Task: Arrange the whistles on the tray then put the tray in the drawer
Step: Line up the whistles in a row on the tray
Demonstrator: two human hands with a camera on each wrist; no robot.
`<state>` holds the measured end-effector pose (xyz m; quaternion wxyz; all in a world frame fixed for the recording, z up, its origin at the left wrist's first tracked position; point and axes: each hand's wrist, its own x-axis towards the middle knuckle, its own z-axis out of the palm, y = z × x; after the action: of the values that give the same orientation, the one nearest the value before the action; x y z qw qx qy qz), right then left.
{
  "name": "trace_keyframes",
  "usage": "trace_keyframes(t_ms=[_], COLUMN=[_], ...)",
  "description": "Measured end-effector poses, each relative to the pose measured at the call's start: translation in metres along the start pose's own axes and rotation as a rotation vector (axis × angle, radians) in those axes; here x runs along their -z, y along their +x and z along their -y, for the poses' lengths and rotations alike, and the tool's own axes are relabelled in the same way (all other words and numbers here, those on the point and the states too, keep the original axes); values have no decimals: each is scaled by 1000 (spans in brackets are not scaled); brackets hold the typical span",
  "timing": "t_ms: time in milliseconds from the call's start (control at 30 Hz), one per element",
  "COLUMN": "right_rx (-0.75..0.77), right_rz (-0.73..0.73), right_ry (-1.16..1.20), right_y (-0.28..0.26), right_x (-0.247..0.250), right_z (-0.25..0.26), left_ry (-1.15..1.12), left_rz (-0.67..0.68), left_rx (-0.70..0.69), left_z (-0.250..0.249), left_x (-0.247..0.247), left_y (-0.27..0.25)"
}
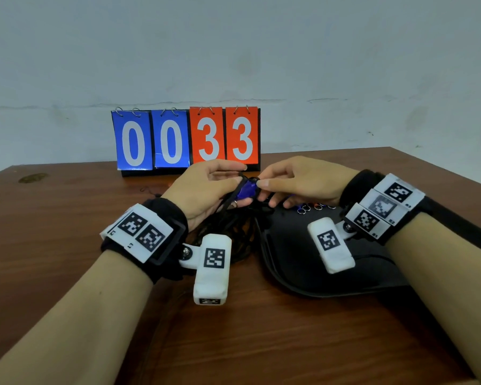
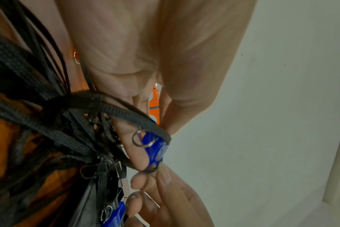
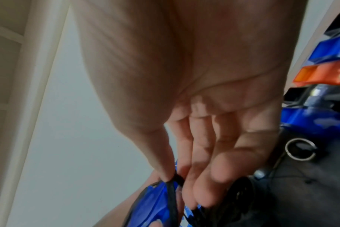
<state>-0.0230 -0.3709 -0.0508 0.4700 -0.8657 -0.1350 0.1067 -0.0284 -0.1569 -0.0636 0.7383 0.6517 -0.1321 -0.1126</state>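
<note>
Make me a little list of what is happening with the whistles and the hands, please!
left hand: holds a blue whistle above the table
right hand: pinches a black cord at the whistle's end
lanyards: tangled black bunch hanging under the held whistle
tray: black, on the table under the right hand
whistles on tray: blue and orange ones at its far edge; number unclear
score cards: read 0033
drawer: not in view
</note>
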Motion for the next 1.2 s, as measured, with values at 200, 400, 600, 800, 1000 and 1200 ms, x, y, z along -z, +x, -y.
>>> trace_keyframes(t_ms=[200,400,600,800,1000,1200], right_rx=[-10,-46,-77,12,74,101], right_rz=[7,-63,-119,-70,-25,-88], right_ry=[-98,-118,-72,12,-42,27], right_y=[-1,3,5,2,-3,-2], right_x=[-1,0,2,1,-4,0], right_z=[2,-3,-3,2,7,6], left_ry=[-6,-73,-90,-78,-48,-19], left_rz=[-5,37,64,20,38,49], left_rx=[20,24,22,-6,-20,-21], left_z=[-1,-4,-4,-2,4,3], left_x=[3,5,6,5,3,3], left_y=[0,2,2,3,4,5])
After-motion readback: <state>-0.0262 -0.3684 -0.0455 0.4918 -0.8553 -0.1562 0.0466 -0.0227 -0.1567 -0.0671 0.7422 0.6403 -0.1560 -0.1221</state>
